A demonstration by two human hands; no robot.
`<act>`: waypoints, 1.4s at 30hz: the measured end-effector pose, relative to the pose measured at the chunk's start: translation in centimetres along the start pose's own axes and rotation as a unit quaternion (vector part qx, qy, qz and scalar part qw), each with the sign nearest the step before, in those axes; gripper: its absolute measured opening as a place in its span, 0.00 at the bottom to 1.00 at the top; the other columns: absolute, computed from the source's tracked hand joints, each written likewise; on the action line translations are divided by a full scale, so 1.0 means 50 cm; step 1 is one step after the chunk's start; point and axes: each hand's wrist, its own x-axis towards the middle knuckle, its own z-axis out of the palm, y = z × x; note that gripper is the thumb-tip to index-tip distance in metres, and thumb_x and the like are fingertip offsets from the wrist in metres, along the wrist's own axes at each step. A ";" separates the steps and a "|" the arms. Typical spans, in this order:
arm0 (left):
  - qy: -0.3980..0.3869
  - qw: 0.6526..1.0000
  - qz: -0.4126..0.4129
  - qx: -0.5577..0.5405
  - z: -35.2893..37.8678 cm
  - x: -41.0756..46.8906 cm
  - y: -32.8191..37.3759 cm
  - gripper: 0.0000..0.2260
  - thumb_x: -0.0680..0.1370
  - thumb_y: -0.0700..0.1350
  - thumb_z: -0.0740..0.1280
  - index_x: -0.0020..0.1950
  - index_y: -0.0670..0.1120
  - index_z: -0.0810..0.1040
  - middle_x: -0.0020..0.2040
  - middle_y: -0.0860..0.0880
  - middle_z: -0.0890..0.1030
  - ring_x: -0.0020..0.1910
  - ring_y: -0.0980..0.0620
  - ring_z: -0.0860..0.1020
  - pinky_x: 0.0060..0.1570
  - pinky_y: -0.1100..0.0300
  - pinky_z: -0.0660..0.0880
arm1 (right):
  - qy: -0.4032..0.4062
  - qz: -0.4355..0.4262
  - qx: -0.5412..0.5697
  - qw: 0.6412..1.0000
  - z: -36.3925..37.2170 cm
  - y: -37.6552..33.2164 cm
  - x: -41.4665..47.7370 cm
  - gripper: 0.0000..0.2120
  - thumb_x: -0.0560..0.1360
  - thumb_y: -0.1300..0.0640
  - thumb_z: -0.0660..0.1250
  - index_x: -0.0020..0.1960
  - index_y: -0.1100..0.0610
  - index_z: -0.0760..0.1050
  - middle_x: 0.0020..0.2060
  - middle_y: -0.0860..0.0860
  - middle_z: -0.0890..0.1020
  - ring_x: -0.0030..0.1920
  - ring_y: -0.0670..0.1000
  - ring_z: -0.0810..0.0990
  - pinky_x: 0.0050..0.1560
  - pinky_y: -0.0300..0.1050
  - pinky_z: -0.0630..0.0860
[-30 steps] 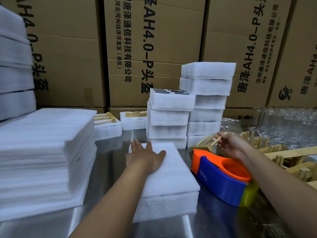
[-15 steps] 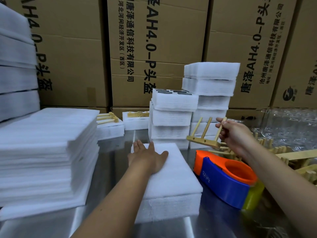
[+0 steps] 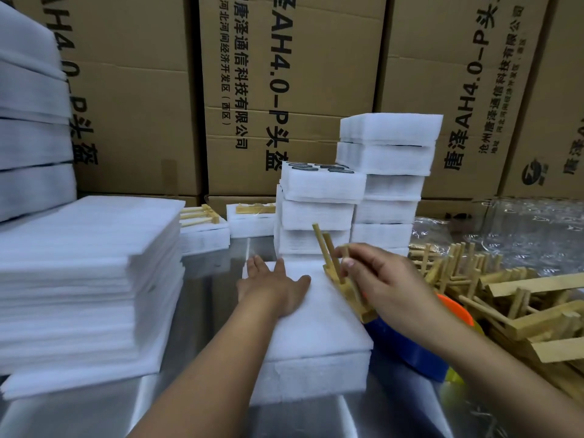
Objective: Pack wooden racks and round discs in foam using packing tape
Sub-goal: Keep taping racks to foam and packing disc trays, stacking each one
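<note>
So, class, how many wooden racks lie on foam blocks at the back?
2: one rack beside the sheet stack, another rack left of the foam towers. Others may be hidden.

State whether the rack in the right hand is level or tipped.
Tipped: the wooden rack in the right hand has a slanting base, pegs leaning left.

Left hand [image 3: 274, 289] lay flat on foam block [image 3: 316, 336]. Right hand [image 3: 384, 286] pinched wooden rack [image 3: 339, 276] at block's right edge, pegs tilted; blue tape dispenser [image 3: 407, 352] beneath.
</note>
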 end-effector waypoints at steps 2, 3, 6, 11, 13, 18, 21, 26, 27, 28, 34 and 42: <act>0.001 1.000 0.003 -0.002 0.000 0.000 0.000 0.34 0.77 0.67 0.46 0.78 0.52 0.43 0.78 0.43 0.40 0.76 0.46 0.38 0.71 0.46 0.51 | -0.013 -0.019 -0.014 1.000 0.017 -0.005 -0.008 0.08 0.79 0.59 0.63 0.52 0.50 0.79 0.36 0.37 0.78 0.36 0.35 0.76 0.35 0.27 0.68; 0.002 1.000 0.004 -0.005 0.000 0.000 0.000 0.35 0.76 0.67 0.46 0.78 0.52 0.43 0.78 0.43 0.40 0.76 0.46 0.38 0.71 0.46 0.51 | -0.019 -0.024 -0.012 0.999 0.024 -0.007 -0.010 0.08 0.78 0.59 0.64 0.53 0.51 0.79 0.37 0.37 0.78 0.36 0.36 0.77 0.35 0.26 0.68; -0.005 1.000 0.002 -0.005 -0.001 -0.001 0.001 0.35 0.77 0.68 0.46 0.78 0.52 0.42 0.77 0.43 0.39 0.76 0.47 0.37 0.71 0.47 0.51 | -0.036 -0.038 -0.016 0.999 0.034 -0.007 -0.009 0.09 0.77 0.59 0.66 0.55 0.54 0.81 0.41 0.41 0.82 0.36 0.34 0.75 0.37 0.26 0.66; -0.028 0.999 0.010 0.040 -0.007 0.001 -0.002 0.33 0.78 0.65 0.48 0.78 0.52 0.42 0.77 0.42 0.37 0.76 0.44 0.36 0.71 0.45 0.51 | -0.073 -0.018 0.034 0.997 0.043 0.004 -0.012 0.07 0.76 0.57 0.68 0.49 0.48 0.83 0.42 0.41 0.84 0.40 0.39 0.78 0.39 0.31 0.70; -0.029 0.999 0.008 0.032 -0.006 0.000 -0.002 0.33 0.77 0.66 0.46 0.78 0.51 0.45 0.77 0.42 0.37 0.76 0.44 0.36 0.72 0.45 0.50 | -0.008 -0.003 0.051 0.999 0.048 0.014 -0.013 0.07 0.76 0.57 0.67 0.46 0.49 0.83 0.41 0.44 0.84 0.40 0.42 0.79 0.40 0.36 0.72; -0.022 1.000 0.005 0.017 -0.005 -0.003 -0.002 0.33 0.77 0.68 0.45 0.78 0.52 0.46 0.77 0.43 0.38 0.76 0.45 0.37 0.73 0.44 0.50 | 0.005 0.142 -0.085 0.986 0.044 0.060 0.013 0.12 0.76 0.53 0.65 0.60 0.51 0.77 0.38 0.47 0.75 0.37 0.42 0.71 0.37 0.38 0.64; -0.020 1.000 0.008 0.013 -0.002 0.001 -0.001 0.33 0.77 0.68 0.45 0.78 0.53 0.46 0.77 0.43 0.38 0.76 0.45 0.37 0.72 0.45 0.51 | -0.055 0.193 -0.026 0.979 0.053 0.071 0.013 0.11 0.77 0.51 0.64 0.58 0.49 0.78 0.36 0.47 0.79 0.37 0.45 0.77 0.38 0.41 0.70; -0.015 0.999 0.025 -0.038 0.000 0.023 -0.015 0.26 0.81 0.59 0.45 0.78 0.51 0.49 0.78 0.43 0.41 0.76 0.45 0.39 0.72 0.44 0.50 | -0.051 0.187 0.073 0.978 0.061 0.075 0.010 0.14 0.77 0.55 0.64 0.36 0.41 0.76 0.36 0.50 0.79 0.37 0.46 0.75 0.38 0.42 0.70; 0.000 0.997 0.037 -0.064 -0.001 0.027 -0.020 0.23 0.82 0.55 0.47 0.77 0.50 0.53 0.78 0.41 0.45 0.76 0.43 0.42 0.72 0.44 0.52 | -0.050 0.185 0.080 0.978 0.062 0.077 0.010 0.15 0.77 0.56 0.65 0.34 0.41 0.77 0.36 0.50 0.79 0.36 0.46 0.75 0.37 0.41 0.70; 0.019 0.994 0.046 -0.101 -0.002 0.030 -0.025 0.21 0.83 0.50 0.49 0.75 0.46 0.59 0.77 0.40 0.50 0.76 0.41 0.46 0.72 0.44 0.54 | -0.050 0.182 0.085 0.978 0.062 0.078 0.010 0.16 0.77 0.56 0.65 0.33 0.40 0.77 0.36 0.49 0.78 0.36 0.45 0.75 0.35 0.39 0.69; 0.049 0.860 -0.022 -0.508 -0.015 0.028 -0.033 0.20 0.83 0.49 0.51 0.68 0.39 0.70 0.65 0.38 0.73 0.64 0.39 0.72 0.64 0.47 0.68 | -0.069 0.170 0.081 0.980 0.065 0.079 0.012 0.08 0.77 0.56 0.65 0.43 0.45 0.80 0.28 0.48 0.70 0.32 0.46 0.67 0.32 0.42 0.62; 0.011 0.950 0.042 -0.309 -0.003 0.017 -0.031 0.38 0.69 0.76 0.44 0.75 0.61 0.58 0.78 0.47 0.53 0.76 0.45 0.52 0.71 0.39 0.53 | -0.067 0.165 0.041 0.983 0.069 0.074 0.014 0.06 0.76 0.54 0.66 0.48 0.53 0.80 0.29 0.51 0.70 0.33 0.46 0.69 0.34 0.42 0.63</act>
